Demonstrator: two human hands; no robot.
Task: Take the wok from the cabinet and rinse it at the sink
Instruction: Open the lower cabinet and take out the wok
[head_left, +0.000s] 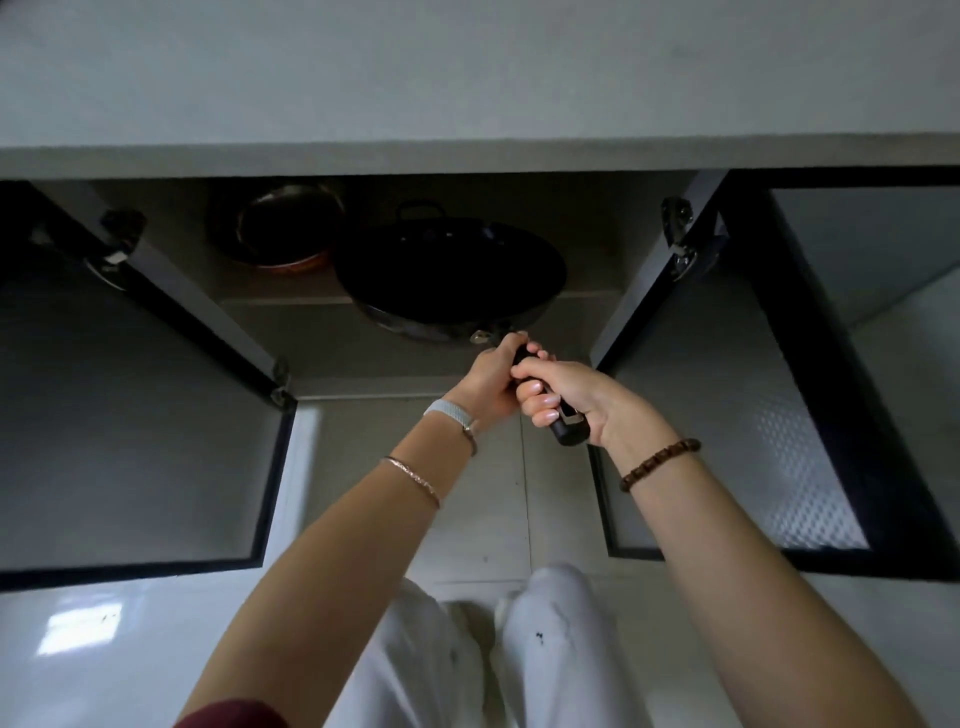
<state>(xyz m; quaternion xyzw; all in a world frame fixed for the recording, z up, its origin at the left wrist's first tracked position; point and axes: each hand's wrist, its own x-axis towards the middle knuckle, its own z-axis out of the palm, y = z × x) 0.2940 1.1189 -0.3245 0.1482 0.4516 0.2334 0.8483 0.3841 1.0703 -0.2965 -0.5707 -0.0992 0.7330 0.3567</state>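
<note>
A large black wok (449, 273) sits in the open lower cabinet (322, 343), its bowl overhanging the front edge of the shelf. Its long black handle (569, 434) points out towards me. My left hand (491, 382) grips the handle close to the bowl. My right hand (563, 397) grips it further out, with the handle's end showing below my fingers. A small loop handle stands on the wok's far rim. No sink is in view.
A copper-bottomed steel pan (283, 231) leans at the back left of the cabinet. Two dark-framed glass doors stand open, left door (135, 431) and right door (769, 415). A grey countertop (467, 78) overhangs above. White tiled floor and my white trousers (519, 649) are below.
</note>
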